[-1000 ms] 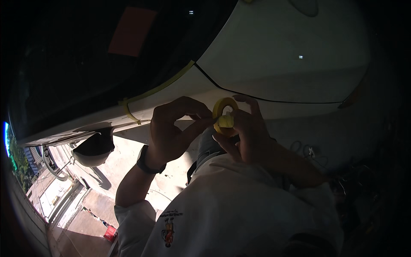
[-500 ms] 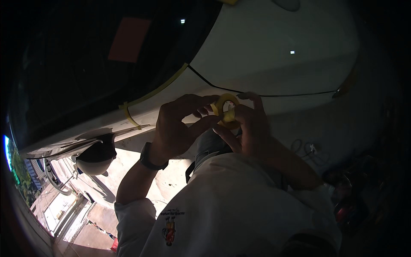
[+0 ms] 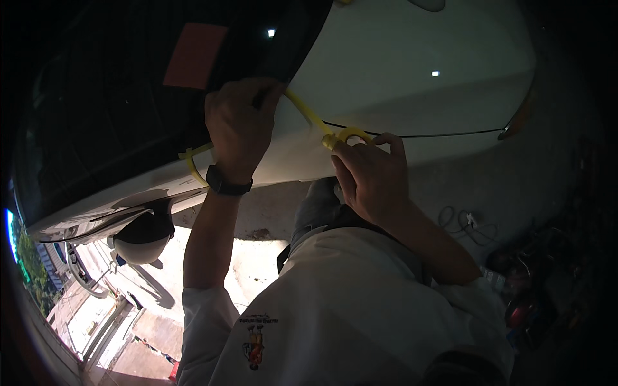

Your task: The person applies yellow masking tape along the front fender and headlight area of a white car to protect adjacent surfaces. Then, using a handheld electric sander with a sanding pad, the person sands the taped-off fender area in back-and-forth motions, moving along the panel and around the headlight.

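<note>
Left hand [image 3: 241, 125] is pressing down on the car [image 3: 412, 83] where the dark windshield [image 3: 116, 116] meets the white body, fingers curled, holding the free end of the yellow tape [image 3: 308, 114] against the edge. Can't tell whether the fingertips are pinching the strip or just pinning it flat; they're hidden under the knuckles.

Right hand [image 3: 373, 180] is gripping the tape roll [image 3: 351, 136], fingers closed around it, roll sitting at the fingertips just off the white panel. The strip is running taut and diagonal from the roll up-left to the left hand, lying along the panel edge.

More yellow tape [image 3: 193, 157] is already sitting along the lower windshield border, left of the left wrist, with a loose bit sticking out. A dark watch [image 3: 226, 183] is sitting on the left wrist. A side mirror [image 3: 145, 235] is showing lower left. An orange-red sticker [image 3: 195, 55] is sitting on the glass above the left hand. Cables [image 3: 467, 222] are lying on the ground to the right.
</note>
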Demonstrator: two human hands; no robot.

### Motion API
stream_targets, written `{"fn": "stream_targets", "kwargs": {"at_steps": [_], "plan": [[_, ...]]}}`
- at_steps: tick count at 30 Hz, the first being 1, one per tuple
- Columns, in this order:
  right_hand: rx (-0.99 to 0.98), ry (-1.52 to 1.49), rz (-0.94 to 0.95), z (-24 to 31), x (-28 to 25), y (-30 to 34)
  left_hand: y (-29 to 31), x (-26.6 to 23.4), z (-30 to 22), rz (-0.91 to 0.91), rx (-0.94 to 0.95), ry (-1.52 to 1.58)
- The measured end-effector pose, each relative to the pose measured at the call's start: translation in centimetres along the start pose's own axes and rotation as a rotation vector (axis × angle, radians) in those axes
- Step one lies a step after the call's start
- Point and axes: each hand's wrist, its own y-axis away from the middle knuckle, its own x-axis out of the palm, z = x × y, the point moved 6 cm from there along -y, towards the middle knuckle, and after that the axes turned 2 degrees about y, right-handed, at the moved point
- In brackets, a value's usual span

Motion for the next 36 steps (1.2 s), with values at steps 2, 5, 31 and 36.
{"fn": "stream_targets", "kwargs": {"at_steps": [2, 5, 31, 36], "plan": [[0.008, -0.001, 0.008, -0.3, 0.2, 0.1, 0.1, 0.1, -0.4, -0.053, 0.082, -0.088], [0.035, 0.049, 0.022, -0.8, 0.4, 0.2, 0.1, 0.3, -0.1, -0.052, 0.059, -0.103], [0.306, 0.381, -0.176, -7.9, 1.6, 6.9, 2.8, 3.5, -5.2, -0.032, 0.304, -0.464], [0.344, 0.364, -0.207, -8.0, 1.1, 6.3, 3.4, 4.1, -5.9, -0.047, 0.288, -0.491]]}}
